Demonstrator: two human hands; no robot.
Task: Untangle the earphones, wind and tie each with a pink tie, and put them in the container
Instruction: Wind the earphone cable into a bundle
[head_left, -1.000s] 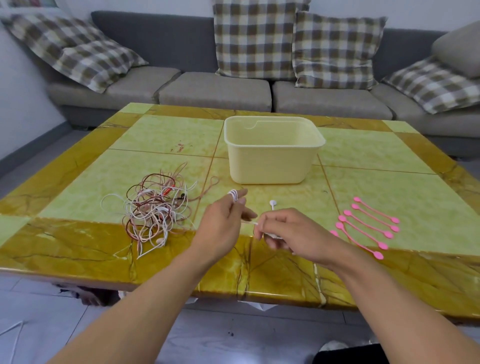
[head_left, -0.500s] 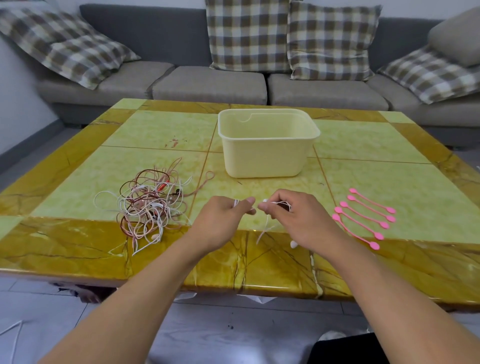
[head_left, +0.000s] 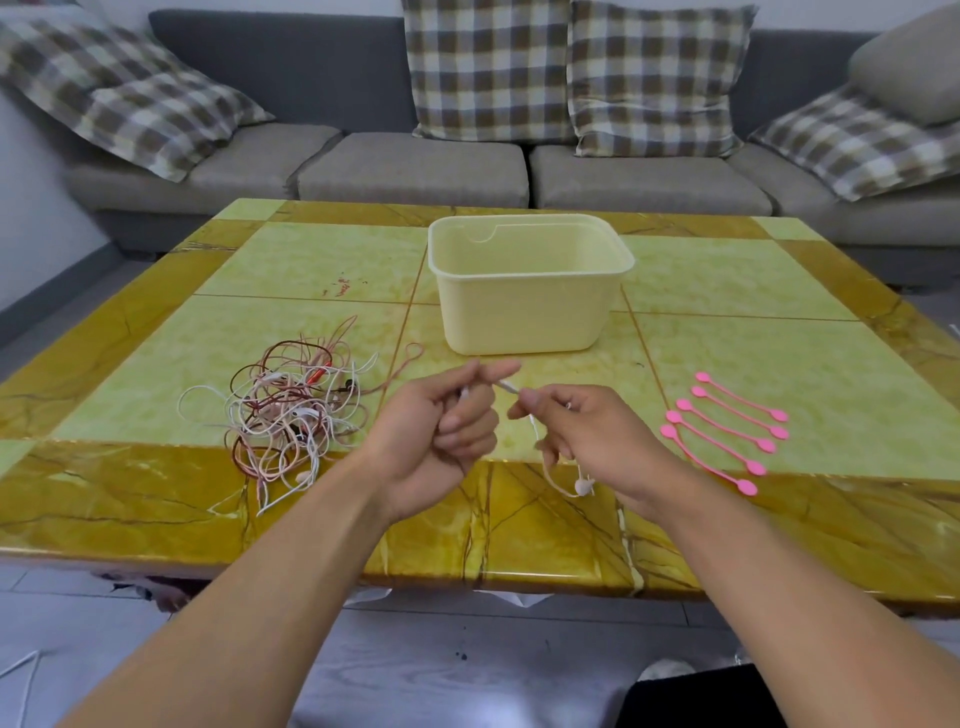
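Five pink ties (head_left: 724, 430) lie in a row on the table (head_left: 156, 509), to the right of my hands. At the left I see the tangle of earphones (head_left: 291, 410), white, pink and dark red cords mixed together. Between them, my left hand (head_left: 441, 431) and right hand (head_left: 587, 436) each pinch one white earphone (head_left: 558, 470) cord above the table's near edge; its earbud hangs under my right hand. Behind them stands the yellow container (head_left: 524, 312), and I see nothing inside it.

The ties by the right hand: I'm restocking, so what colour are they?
Pink, all five ties, plain in the head view.
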